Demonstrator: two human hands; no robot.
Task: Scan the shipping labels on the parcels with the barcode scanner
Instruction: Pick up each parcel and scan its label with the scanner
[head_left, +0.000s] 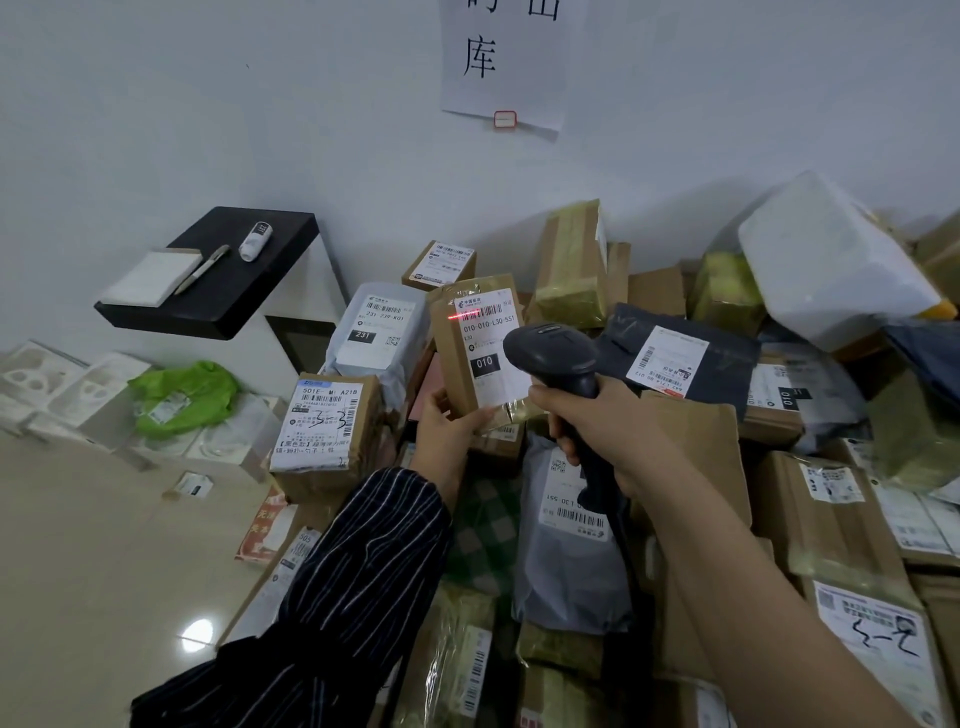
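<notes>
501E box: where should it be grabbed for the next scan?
Probably best to take the 501E box by its top edge, coming from above and the left. It stands upright with its top and left side free and its right side hemmed in. Keep fingers off the label, which faces the camera.

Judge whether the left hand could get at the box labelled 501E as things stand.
Probably yes: the box labelled 501E stands close beside the left hand, with nothing between them. But that hand holds the parcel marked 010, so it would likely have to set that down first.
</notes>
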